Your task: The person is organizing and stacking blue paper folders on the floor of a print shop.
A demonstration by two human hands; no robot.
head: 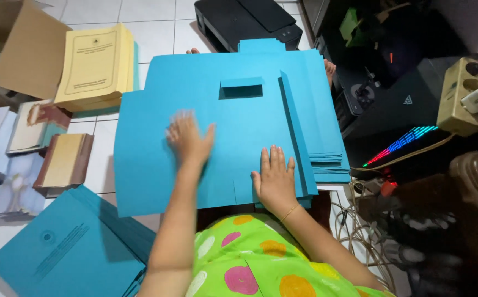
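Pressing flat, left hand blurred, right hand, both grips spread open on smooth blue card sheet.

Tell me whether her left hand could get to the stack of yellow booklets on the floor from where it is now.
Probably yes. The left hand lies flat on the blue card sheet, and the yellow booklets sit up and to the left on the tiled floor. Only flat card and bare tile lie between, though it looks like a stretch.

White tiled floor, black printer at top, cardboard box upper left, computer case with coloured lights right, tangled cables
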